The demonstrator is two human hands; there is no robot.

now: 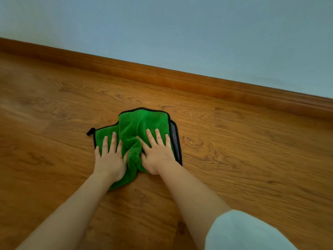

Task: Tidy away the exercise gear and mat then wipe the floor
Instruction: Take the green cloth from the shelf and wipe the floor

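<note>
Step in hand: wiping the floor, by the look of it the last part of the task; no exercise gear or mat in view.
Cloth: green fluffy microfibre cloth with black edging and a grey underside, lying on the floor near the skirting board, bunched into a ridge between the 2 hands.
Left hand: flat on the near-left part of the cloth, fingers straight and spread, pressing down, not clutching.
Right hand: flat on the right part, fingers straight, thumb tucked against the ridge of fabric.
Floor: brown wood-grain laminate planks, running up to a brown wooden skirting board under a pale blue wall.
Next move calls for: even downward pressure from both palms while sliding the cloth; probably smoothing the bunched middle first for fuller contact.
</note>
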